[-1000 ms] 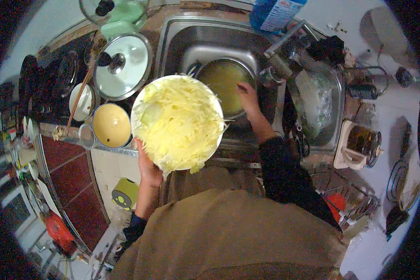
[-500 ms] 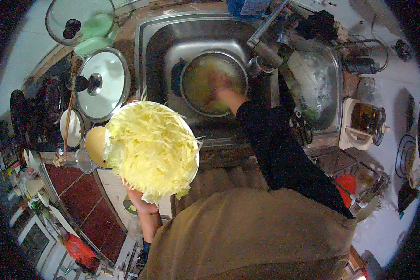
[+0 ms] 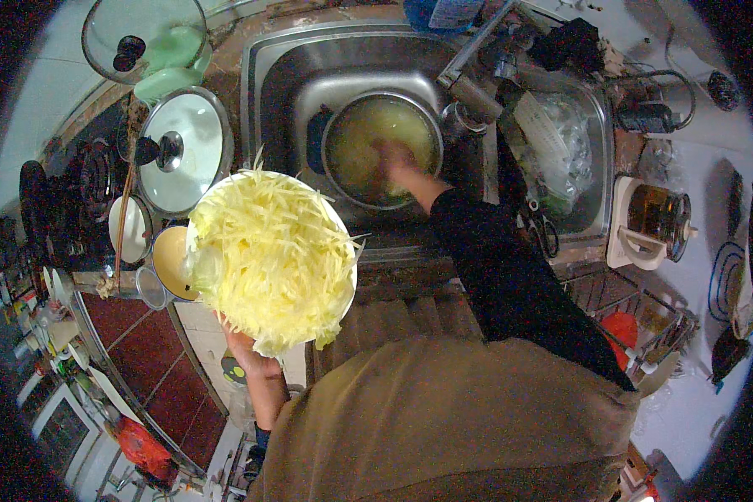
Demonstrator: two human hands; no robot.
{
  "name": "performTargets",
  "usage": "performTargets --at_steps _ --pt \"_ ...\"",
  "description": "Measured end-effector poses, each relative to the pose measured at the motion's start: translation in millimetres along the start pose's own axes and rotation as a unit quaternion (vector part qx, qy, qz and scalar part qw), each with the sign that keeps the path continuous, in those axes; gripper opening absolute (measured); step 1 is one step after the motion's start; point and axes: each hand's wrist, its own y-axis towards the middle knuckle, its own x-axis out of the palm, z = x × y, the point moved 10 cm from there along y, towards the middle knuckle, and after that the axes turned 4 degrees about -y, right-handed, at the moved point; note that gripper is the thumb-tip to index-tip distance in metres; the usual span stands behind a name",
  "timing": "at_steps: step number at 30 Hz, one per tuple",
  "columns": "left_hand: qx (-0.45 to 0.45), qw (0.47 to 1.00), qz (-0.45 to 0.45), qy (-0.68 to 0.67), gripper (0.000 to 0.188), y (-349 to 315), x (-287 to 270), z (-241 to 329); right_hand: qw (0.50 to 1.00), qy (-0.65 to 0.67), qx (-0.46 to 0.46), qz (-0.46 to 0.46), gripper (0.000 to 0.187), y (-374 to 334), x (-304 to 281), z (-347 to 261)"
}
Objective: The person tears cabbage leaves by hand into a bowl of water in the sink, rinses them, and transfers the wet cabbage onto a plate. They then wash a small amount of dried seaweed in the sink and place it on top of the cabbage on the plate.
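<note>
My left hand [image 3: 251, 356] grips a white plate [image 3: 333, 216] from beneath its near left side, most of its fingers hidden below. Heaped on that plate are pale yellow shreds [image 3: 276, 259] that look like cut potato, some poking past the rim. My right hand [image 3: 400, 165] reaches into a round metal bowl [image 3: 328, 167] of cloudy yellowish water, its fingers under the surface and blurred. The bowl stands in the steel sink [image 3: 280, 92]. Whether the right hand holds anything there does not show.
The faucet [image 3: 474, 96] hangs at the sink's right. Scissors [image 3: 544, 230] and plastic bags [image 3: 565, 151] lie beyond. Left are a glass lid [image 3: 194, 159], chopsticks [image 3: 123, 213], a tan bowl [image 3: 171, 259] and a stove [image 3: 79, 205]. A glass teapot [image 3: 657, 213] stands right.
My right hand has shifted slightly within the bowl, and the water looks less churned. The plate in my left hand has risen a little in the picture.
</note>
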Motion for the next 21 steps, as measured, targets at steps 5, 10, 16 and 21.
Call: performTargets --at_steps 5,10,16,21 --pt "-0.017 1.000 0.011 -0.015 0.050 -3 12 -1 0.989 0.090 -0.016 0.114 0.059 -3 -51 -3" --pt "-0.019 0.999 -0.025 -0.015 0.055 -2 22 -1 0.993 0.096 0.004 0.072 0.052 -9 -80 -14" --pt "-0.012 0.999 -0.036 -0.008 0.054 -6 40 6 0.992 0.095 0.032 0.077 0.046 -11 -95 -2" --pt "0.027 0.999 -0.021 -0.009 0.053 -8 30 9 0.964 0.253 0.051 0.072 0.040 -20 -127 -24"
